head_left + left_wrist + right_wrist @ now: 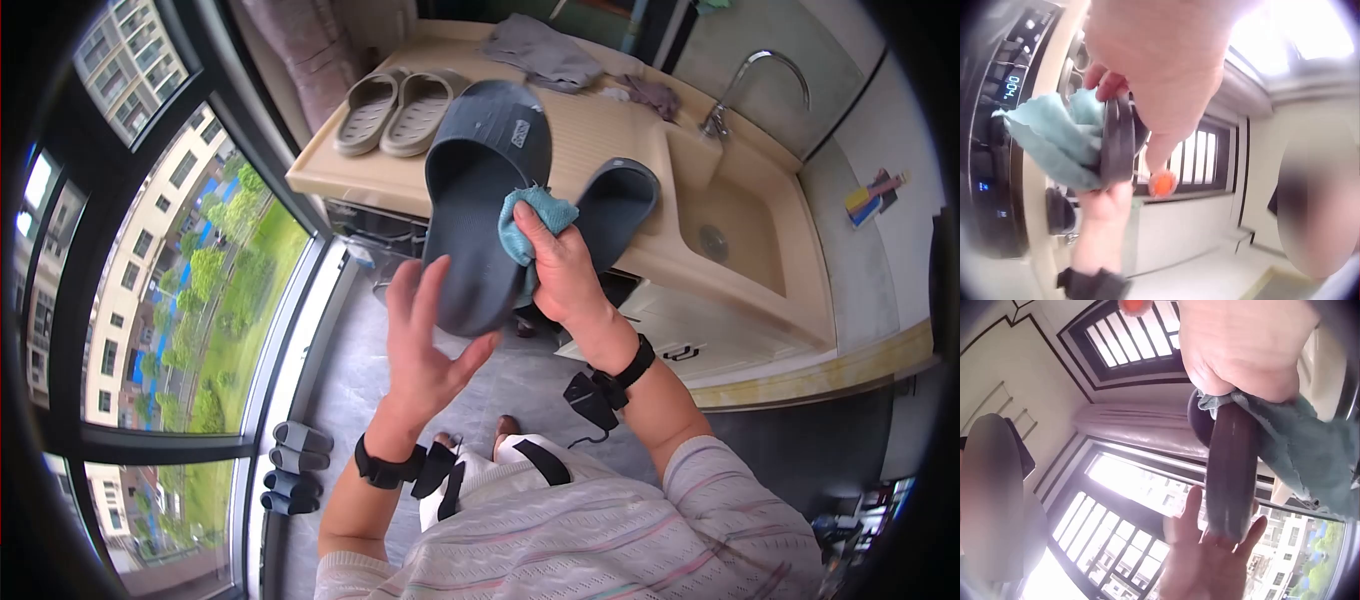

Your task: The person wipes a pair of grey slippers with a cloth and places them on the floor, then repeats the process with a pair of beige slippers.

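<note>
A dark slipper [470, 235] is held up over the floor, its strap end toward the counter. My right hand [570, 275] grips its right edge through a teal cloth [537, 222], thumb on top of the cloth. At the heel end, my left hand [425, 345] has its fingers and thumb spread; in the right wrist view the left hand [1207, 562] meets the end of the slipper [1232, 475], some fingertips hidden behind it. The left wrist view shows the cloth [1060, 137] hanging beside the slipper's edge [1117, 140].
A second dark slipper [615, 205] lies on the counter [640, 140] near the sink [735, 240] and faucet [715, 120]. Beige clogs [415, 115] and a grey cloth [540, 50] are farther back. Two pairs of slippers [298, 447] stand on the floor by the window.
</note>
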